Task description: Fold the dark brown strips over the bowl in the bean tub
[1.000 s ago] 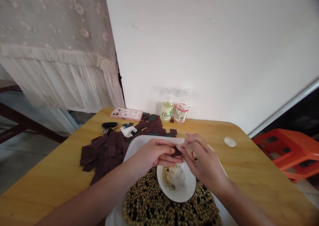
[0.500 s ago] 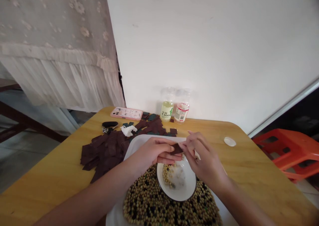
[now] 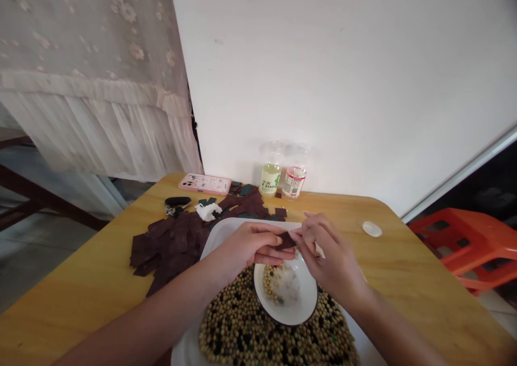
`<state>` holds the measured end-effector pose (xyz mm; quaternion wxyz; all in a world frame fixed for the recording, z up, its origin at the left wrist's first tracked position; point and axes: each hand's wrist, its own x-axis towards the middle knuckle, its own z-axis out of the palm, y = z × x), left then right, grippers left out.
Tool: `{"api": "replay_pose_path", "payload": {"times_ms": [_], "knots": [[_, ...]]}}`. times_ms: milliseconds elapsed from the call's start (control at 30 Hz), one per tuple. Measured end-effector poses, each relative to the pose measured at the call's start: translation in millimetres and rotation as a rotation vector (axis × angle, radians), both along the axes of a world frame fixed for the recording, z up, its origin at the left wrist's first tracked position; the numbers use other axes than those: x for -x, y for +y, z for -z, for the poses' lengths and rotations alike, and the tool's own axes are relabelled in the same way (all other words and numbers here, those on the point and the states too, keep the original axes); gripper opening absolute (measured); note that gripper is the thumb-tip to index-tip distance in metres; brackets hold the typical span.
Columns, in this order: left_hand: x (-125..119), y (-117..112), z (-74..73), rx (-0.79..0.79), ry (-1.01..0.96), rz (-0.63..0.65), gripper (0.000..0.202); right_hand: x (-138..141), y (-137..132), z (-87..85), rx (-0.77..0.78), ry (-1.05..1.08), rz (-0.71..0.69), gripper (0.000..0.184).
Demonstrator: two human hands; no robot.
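Observation:
Above a white bowl (image 3: 297, 296), both hands meet at a small dark brown square (image 3: 287, 240) that looks like sandpaper. My left hand (image 3: 258, 242) is closed on its left end, thumb on top and fingers beneath. The fingers of my right hand (image 3: 329, 247) pinch its right end; whether a bead lies inside is hidden. Pale beads (image 3: 270, 285) and whitish material lie in the dark-rimmed bowl. Around and under the bowl, many tan and black beads (image 3: 250, 323) fill a white tray (image 3: 220, 231).
Left of the tray is a heap of brown sandpaper squares (image 3: 173, 242), with crumpled tissue (image 3: 208, 211), keys (image 3: 176, 202) and a pink-cased phone (image 3: 205, 184) near it. Two bottles (image 3: 270, 177) stand against the wall. A clear lid (image 3: 372, 229) lies on the right; beyond is an orange stool (image 3: 472, 237).
Both hands stay in nearly the same place over the bowl, still holding the brown square. Only slight finger movement shows.

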<state>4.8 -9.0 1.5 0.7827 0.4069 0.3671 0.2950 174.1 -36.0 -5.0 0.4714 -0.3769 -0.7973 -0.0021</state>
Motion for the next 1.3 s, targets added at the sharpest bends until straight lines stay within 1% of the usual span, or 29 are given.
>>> {"api": "replay_pose_path", "payload": {"times_ms": [167, 300, 433, 567, 600, 733, 867, 1000, 1033, 1167, 1300], "knots": [[-0.3, 0.4, -0.7, 0.008, 0.02, -0.007, 0.017, 0.7, -1.5, 0.0, -0.012, 0.03, 0.047, 0.027], [-0.6, 0.1, -1.9, 0.008, 0.034, -0.015, 0.019, 1.5, -3.2, -0.3, -0.026, -0.068, -0.05, 0.026], [-0.6, 0.2, -2.3, 0.007, 0.028, -0.018, 0.019, 1.0, -1.8, -0.1, -0.026, 0.002, 0.039, 0.026], [-0.6, 1.0, -1.4, -0.013, 0.018, 0.008, 0.019, 0.7, -1.1, -0.2, -0.032, -0.095, -0.045, 0.026], [-0.7, 1.1, -1.0, -0.015, 0.017, 0.01, 0.019, 0.8, -1.3, -0.3, -0.03, -0.098, -0.046, 0.025], [-0.9, 0.8, -0.5, 0.004, 0.037, -0.007, 0.018, 1.7, -2.6, -0.2, 0.004, -0.014, 0.039, 0.024], [-0.2, 0.4, -1.1, -0.015, 0.029, 0.001, 0.018, 2.5, -3.2, 0.1, -0.003, -0.084, -0.008, 0.023], [0.0, 0.1, -1.6, 0.003, 0.025, -0.005, 0.019, 1.5, -3.2, -0.1, 0.001, -0.016, 0.063, 0.024], [-0.1, 0.1, -1.9, 0.006, 0.028, -0.008, 0.02, 1.2, -3.4, -0.2, 0.007, -0.018, 0.059, 0.025], [-0.5, 0.3, -2.9, -0.008, 0.046, -0.009, 0.02, 1.0, -3.6, -0.3, -0.005, -0.102, -0.038, 0.024], [-0.1, 0.4, -2.8, 0.002, 0.046, -0.009, 0.019, 1.4, -2.0, -0.3, -0.003, -0.025, 0.058, 0.025]]}}
